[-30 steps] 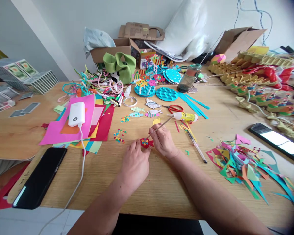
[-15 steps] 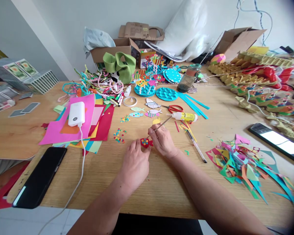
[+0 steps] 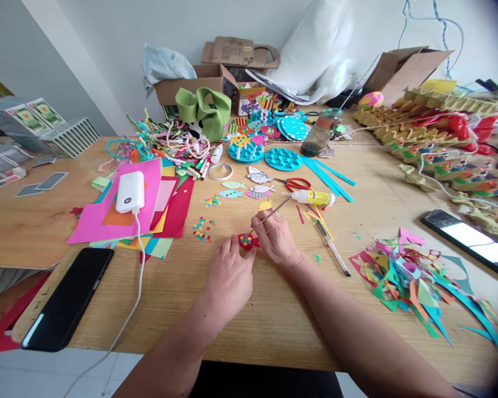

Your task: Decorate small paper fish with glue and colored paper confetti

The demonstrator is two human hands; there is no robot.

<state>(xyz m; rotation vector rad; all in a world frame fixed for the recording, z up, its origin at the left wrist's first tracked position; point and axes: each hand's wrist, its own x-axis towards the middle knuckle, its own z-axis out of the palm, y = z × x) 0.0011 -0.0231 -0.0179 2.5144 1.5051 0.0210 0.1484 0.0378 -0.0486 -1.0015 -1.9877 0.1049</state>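
Observation:
A small red paper fish [image 3: 244, 241] with blue and yellow dots on it lies flat on the wooden table. My left hand [image 3: 230, 271] holds it down, fingers at its left edge and thumb at its lower edge. In a pen-like pinch, my right hand [image 3: 277, 237] grips a thin brown stick [image 3: 283, 203], whose lower tip touches the dotted part of the fish. Loose coloured paper dots [image 3: 202, 228] are scattered to the left. Beyond my hands lie several paper fish [image 3: 231, 194], a yellow paper piece [image 3: 265, 204] and a glue bottle [image 3: 315, 198] on its side.
Red-handled scissors [image 3: 296, 183], a tape roll [image 3: 221, 171] and a blue disc [image 3: 283, 159] sit further back. A pen [image 3: 332, 249] and paper scraps [image 3: 415, 276] are at right. To the left are coloured sheets [image 3: 91, 224], a white power bank [image 3: 130, 192] and a black phone [image 3: 68, 298].

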